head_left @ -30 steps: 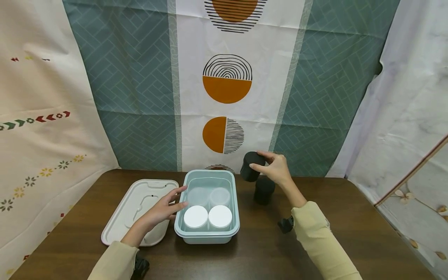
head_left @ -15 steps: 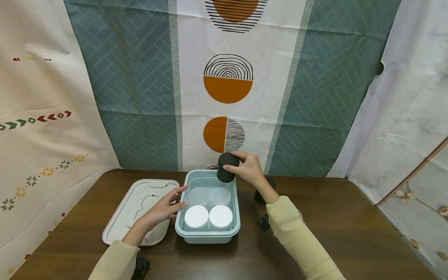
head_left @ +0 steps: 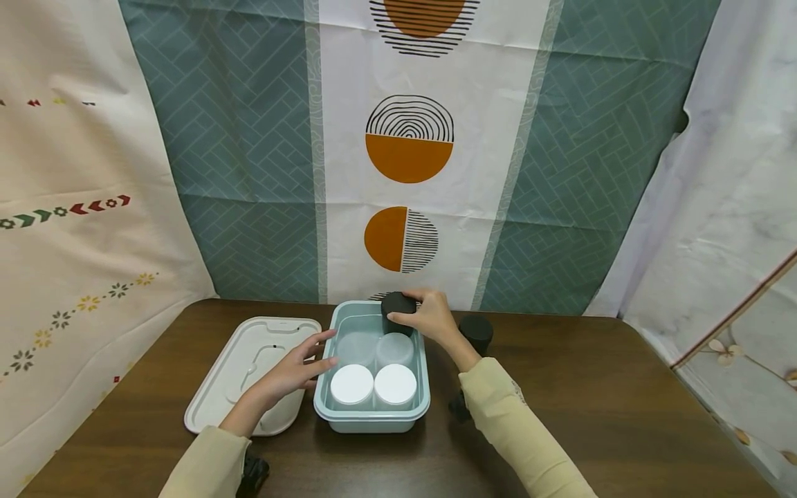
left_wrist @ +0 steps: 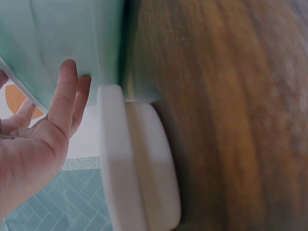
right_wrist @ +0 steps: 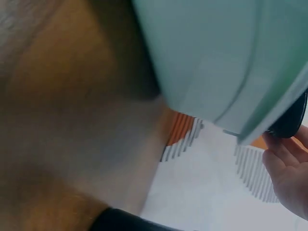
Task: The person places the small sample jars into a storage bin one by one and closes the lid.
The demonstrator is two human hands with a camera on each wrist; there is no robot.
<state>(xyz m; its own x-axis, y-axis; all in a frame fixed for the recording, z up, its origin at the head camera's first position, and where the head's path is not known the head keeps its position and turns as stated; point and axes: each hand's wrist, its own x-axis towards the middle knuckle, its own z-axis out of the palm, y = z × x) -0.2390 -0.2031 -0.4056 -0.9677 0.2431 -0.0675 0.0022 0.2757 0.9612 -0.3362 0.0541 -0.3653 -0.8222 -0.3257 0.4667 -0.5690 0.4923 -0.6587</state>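
A pale blue plastic box (head_left: 373,420) stands on the table. Two round white tops (head_left: 352,385) show in its near half, and two round translucent tops (head_left: 395,350) lie behind them. My right hand (head_left: 434,319) grips a black cylinder (head_left: 397,305) between thumb and fingers, upright at the box's back right corner. The cylinder's lower end is partly hidden by my thumb, so I cannot tell whether it rests on anything. At the left rim is my left hand (head_left: 291,371), its fingers extended; in the left wrist view its fingertips (left_wrist: 67,70) lie against the box's outer wall.
A second black cylinder (head_left: 476,333) stands right of the box, just behind my right wrist. Left of the box lies a white rounded lid (head_left: 214,398), partly under my left forearm. Patterned cloth (head_left: 261,138) hangs behind the brown table (head_left: 560,394).
My right hand has carried the black cylinder leftward from beside the other cylinder, then down into the box's back right corner. My left hand stays at the left rim.
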